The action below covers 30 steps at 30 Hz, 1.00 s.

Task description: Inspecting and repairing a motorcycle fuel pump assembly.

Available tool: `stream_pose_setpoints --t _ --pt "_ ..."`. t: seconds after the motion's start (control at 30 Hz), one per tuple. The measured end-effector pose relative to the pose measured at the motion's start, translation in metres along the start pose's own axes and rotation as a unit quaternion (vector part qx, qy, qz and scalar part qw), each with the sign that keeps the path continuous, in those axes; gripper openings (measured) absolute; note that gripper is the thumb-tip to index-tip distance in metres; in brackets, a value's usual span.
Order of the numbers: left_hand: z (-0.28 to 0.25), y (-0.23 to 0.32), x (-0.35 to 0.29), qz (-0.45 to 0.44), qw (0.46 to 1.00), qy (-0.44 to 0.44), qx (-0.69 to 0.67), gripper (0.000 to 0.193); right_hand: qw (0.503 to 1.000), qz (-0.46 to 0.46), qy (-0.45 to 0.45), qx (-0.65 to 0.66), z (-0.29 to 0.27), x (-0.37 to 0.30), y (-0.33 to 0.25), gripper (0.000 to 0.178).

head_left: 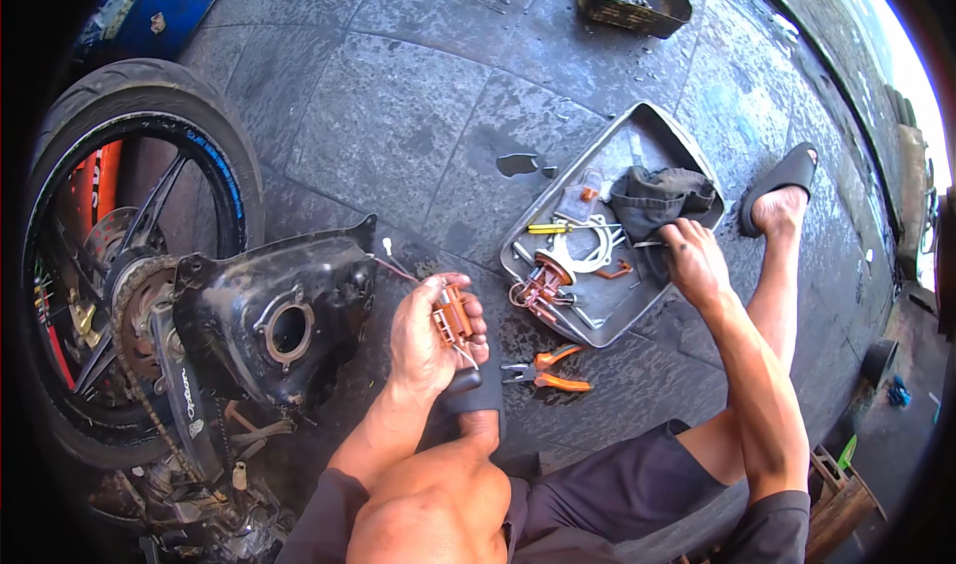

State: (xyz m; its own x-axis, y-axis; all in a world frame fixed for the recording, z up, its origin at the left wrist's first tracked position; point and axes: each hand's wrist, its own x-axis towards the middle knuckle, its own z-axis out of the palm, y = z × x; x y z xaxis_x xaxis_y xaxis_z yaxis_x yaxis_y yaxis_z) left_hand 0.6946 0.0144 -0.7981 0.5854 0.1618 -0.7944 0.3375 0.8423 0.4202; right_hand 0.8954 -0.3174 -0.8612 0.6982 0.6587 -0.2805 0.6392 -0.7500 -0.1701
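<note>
The camera rides on the person's head, the left one of a side-by-side pair, and looks steeply down past the person's bare knee (428, 509). It faces over the hands and out across the floor (393, 116) ahead of them. The left hand (430, 333) and right hand (694, 262) are within close range, with the forearms (765, 395) leading up toward the lens from below. Its fisheye reaches wide, taking in the wheel (159, 201) left of the left hand and the tray (622, 310) beside the right, while floor joints bend toward the rim.
</note>
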Motion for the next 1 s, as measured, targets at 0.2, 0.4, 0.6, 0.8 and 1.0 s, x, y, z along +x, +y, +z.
stream_pose_setpoints --t 0.2,0.4,0.6,0.8,1.0 --pt "0.009 -0.005 0.004 0.016 0.999 0.041 0.025 0.037 0.941 0.070 0.007 0.330 -0.073 -0.028 -0.106 0.042" --pt "0.012 -0.009 0.005 0.020 0.999 0.020 0.021 0.038 0.964 0.174 -0.004 0.202 -0.062 -0.032 -0.144 0.039" --pt "0.012 -0.012 0.007 0.014 1.000 0.009 0.010 0.038 0.865 0.340 0.315 0.194 -0.069 -0.035 -0.015 0.031" --pt "0.008 -0.015 0.010 0.013 1.000 -0.012 -0.010 0.038 0.873 0.315 0.315 0.198 -0.105 -0.023 -0.037 0.032" --pt "0.011 -0.016 0.010 0.030 0.999 -0.009 0.015 0.037 0.826 0.288 0.228 0.427 -0.115 -0.041 -0.159 0.031"
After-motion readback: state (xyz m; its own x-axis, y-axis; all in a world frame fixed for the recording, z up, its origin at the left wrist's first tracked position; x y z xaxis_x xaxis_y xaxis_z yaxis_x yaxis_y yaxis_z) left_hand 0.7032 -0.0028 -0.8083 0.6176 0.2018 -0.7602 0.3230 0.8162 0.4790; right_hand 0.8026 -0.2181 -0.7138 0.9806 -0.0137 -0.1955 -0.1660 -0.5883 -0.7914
